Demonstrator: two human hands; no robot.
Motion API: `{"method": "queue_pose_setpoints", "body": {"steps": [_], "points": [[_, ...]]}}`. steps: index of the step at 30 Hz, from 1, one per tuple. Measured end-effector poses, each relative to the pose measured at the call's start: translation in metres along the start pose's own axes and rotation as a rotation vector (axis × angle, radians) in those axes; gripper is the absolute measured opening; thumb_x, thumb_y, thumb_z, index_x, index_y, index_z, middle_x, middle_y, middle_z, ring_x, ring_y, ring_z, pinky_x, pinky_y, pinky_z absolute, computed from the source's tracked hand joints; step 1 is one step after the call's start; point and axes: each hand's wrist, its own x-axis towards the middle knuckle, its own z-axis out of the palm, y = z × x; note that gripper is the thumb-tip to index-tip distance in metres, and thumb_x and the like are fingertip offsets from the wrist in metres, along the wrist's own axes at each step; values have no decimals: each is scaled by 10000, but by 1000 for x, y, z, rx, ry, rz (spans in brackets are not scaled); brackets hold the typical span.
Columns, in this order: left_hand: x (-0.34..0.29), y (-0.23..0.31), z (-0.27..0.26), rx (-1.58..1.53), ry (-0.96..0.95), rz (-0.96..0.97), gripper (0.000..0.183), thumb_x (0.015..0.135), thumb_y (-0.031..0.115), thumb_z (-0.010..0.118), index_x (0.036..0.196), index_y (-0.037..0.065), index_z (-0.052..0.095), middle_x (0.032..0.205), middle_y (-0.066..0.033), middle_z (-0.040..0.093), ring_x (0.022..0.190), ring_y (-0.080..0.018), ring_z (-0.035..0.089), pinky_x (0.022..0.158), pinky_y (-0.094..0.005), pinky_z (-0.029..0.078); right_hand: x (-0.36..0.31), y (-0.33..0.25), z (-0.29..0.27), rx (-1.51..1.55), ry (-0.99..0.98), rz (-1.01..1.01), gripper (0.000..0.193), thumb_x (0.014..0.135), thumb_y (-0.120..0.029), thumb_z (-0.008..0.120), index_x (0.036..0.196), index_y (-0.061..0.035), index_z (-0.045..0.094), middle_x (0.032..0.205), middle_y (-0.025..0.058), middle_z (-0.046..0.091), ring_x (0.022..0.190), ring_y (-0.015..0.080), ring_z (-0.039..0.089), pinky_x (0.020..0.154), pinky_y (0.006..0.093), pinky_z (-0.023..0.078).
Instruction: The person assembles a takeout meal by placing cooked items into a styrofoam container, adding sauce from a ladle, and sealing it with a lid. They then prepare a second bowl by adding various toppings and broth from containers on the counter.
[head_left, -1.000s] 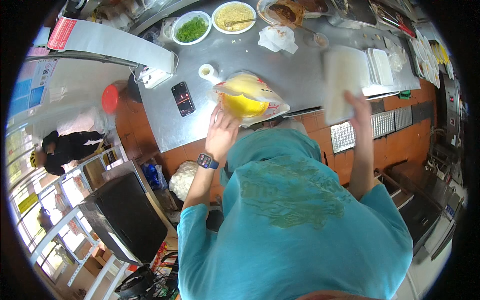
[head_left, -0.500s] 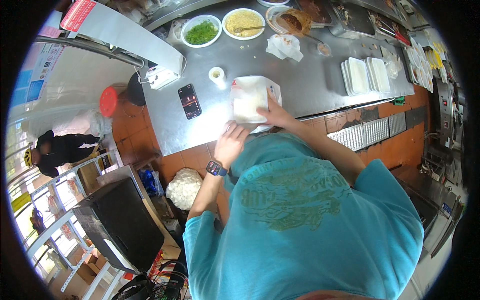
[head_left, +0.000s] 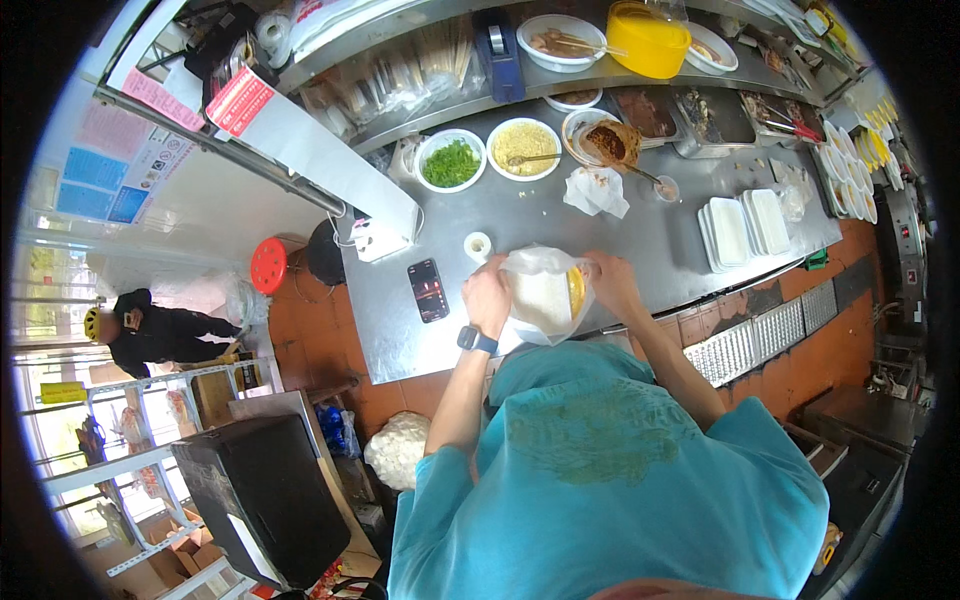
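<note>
At the near edge of the steel table, a thin white plastic bag (head_left: 532, 262) is held between my two hands. Its left edge is pinched in my left hand (head_left: 487, 298), which wears a watch at the wrist. My right hand (head_left: 612, 283) grips the opposite edge. Inside the bag lies a white, flat container (head_left: 540, 303), with something yellow (head_left: 577, 290) along its right side; what the yellow thing is, I cannot tell. A phone (head_left: 428, 291) lies left of my left hand, and a white roll (head_left: 478, 245) stands just beyond it.
Bowls of chopped greens (head_left: 451, 162) and pale yellow crumbs (head_left: 524, 150) line the table's (head_left: 640, 240) far side. Stacked white trays (head_left: 727, 233) stand at the right. A crumpled white tissue (head_left: 597, 190) lies mid-table. Overhead runs a shelf (head_left: 420, 118). Someone in dark clothing (head_left: 170, 332) is far left.
My left hand has risen to the bag's left edge. The right has shifted from the white container to the bag's right edge. The bag is spread wider, and the view has tilted up.
</note>
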Motion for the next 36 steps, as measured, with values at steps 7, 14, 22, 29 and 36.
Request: {"method": "queue_pose_setpoints", "body": {"steps": [7,14,22,29,36], "points": [[35,-1,-18,40,-207,25,197,880,136,605,1035,91,719,794,-205,694,732,-391,687,687,-486,542,28,-6,-10,2,-69,-135,215,926,-154,559,1071,-102,709,927,166,712,812,387,676,738,468,547],[256,-19,-89,116,453,280,292,877,191,628,1118,29,667,1178,-219,648,1121,-380,595,907,-469,481,21,-14,-27,143,37,-13,260,891,-188,601,1118,-87,678,911,169,703,815,379,674,725,471,541],[414,-78,-79,446,126,-197,533,803,406,704,1140,-4,653,1106,-276,677,1041,-416,661,931,-501,526,1,8,-45,147,49,-6,196,892,-171,582,1047,-97,677,931,145,711,821,377,669,717,475,541],[422,-87,-81,399,362,-201,367,864,300,652,1008,-37,668,995,-273,704,868,-402,703,788,-470,570,-10,-1,-53,179,50,-8,162,894,-156,566,1008,-91,660,885,126,701,792,355,671,703,466,542],[275,-6,-74,-1115,456,-191,270,985,157,561,1194,96,400,840,-103,571,565,-167,581,438,-279,476,4,-44,-71,389,21,-101,333,957,-208,578,1279,-125,597,1000,126,708,835,290,697,745,406,560]]}}
